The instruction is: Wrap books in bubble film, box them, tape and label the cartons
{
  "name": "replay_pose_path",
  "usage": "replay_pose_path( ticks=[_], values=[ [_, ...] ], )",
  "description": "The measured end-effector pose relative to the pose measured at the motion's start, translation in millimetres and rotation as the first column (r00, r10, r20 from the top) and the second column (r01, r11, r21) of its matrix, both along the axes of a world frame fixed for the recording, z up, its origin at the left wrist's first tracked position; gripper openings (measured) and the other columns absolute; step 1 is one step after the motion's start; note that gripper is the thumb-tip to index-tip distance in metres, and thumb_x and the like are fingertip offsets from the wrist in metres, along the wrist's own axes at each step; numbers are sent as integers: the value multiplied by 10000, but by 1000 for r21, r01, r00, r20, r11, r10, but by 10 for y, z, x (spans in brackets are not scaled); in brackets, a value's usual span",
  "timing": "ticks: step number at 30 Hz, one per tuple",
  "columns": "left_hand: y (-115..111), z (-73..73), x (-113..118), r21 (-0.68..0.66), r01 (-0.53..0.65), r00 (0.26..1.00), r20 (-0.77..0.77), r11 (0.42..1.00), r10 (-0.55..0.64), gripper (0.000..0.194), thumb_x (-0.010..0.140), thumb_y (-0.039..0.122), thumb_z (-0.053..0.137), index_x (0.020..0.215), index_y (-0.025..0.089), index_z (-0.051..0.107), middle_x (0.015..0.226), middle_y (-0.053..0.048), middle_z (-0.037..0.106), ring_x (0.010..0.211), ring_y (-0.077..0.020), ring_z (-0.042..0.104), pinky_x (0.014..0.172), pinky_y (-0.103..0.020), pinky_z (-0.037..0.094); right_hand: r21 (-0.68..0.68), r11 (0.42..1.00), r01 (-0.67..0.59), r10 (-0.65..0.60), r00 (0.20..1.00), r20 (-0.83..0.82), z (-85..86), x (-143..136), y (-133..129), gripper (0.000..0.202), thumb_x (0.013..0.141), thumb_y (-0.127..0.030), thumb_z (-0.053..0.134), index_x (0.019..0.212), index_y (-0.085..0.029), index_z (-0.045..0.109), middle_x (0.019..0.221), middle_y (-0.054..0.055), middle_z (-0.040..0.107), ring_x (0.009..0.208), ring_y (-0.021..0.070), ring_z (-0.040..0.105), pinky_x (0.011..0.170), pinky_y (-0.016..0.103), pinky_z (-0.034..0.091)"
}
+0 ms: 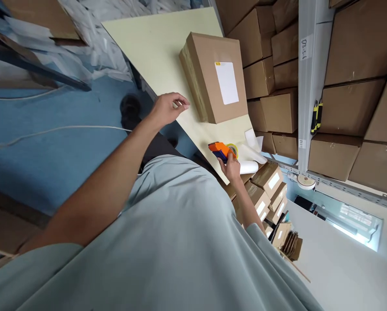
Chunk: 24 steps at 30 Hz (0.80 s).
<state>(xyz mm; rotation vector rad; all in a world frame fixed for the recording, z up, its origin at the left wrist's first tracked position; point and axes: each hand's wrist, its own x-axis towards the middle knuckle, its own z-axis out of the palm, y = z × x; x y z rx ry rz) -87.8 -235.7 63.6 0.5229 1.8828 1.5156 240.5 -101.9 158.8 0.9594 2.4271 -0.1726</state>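
My right hand (pixel 231 167) is wrapped round the handle of an orange and dark blue tape gun (pixel 221 151), with a yellowish tape roll (pixel 233 149) at its far side. My left hand (pixel 170 108) hovers at the table's near edge, fingers loosely bent and a gap showing between thumb and forefinger; I see nothing in it. Just beyond it, apart from the fingers, a closed cardboard box (pixel 213 77) sits on the pale yellow table (pixel 148 43). A white label (pixel 227 83) is stuck on its top, and shiny tape covers its left side.
A white paper roll (pixel 248 167) lies beyond my right hand. Stacked cartons (pixel 277 112) fill shelves behind a grey metal post (pixel 310 86), where yellow-black cutters (pixel 316 116) hang. Labelled boxes (pixel 271 179) stand at right. A white cable (pixel 67 128) crosses the blue floor (pixel 83 172).
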Motion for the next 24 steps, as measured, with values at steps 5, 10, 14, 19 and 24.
replay_pose_path(
  ticks=[5,10,14,19,24],
  values=[
    [286,-114,6,14,-74,994,-77,997,75,29,916,169,739,928,193,750,1028,-46,782,976,-195,698,955,-354,549,37,997,63,-63,998,-7,-171,-24,-119,606,1163,-596,426,1498,-92,451,1215,251,747,1092,381,766,952,472,608],
    [524,-214,118,-5,-144,981,-129,990,142,130,1009,258,690,1017,164,780,1062,-34,756,1144,-191,677,1112,-384,481,73,993,98,-97,995,-21,-306,-13,-185,602,1165,-582,435,1496,-80,469,1211,254,756,1084,371,773,938,456,616],
    [613,-210,346,54,-297,953,-49,953,299,184,1056,340,691,1101,203,805,1204,-75,759,1284,-227,660,1239,-396,434,141,988,63,-51,995,-91,-400,-11,-273,564,1159,-556,490,1428,-62,520,1144,247,776,1053,356,786,899,420,619],
    [821,-206,661,39,-526,847,116,850,519,535,1033,339,749,1550,247,645,1399,-133,699,1379,-289,677,1211,-424,531,156,988,6,12,993,-114,-450,-75,-393,502,1141,-515,568,1363,-65,573,1099,235,794,1022,328,798,877,378,621],
    [902,-218,747,-29,-626,767,157,780,622,899,1047,489,739,1798,294,286,1765,-191,419,1516,-304,607,1265,-427,510,126,992,-2,22,987,-158,-433,-97,-456,458,1154,-489,543,1353,-78,583,1111,230,801,1026,319,797,890,382,629]
  ],
)
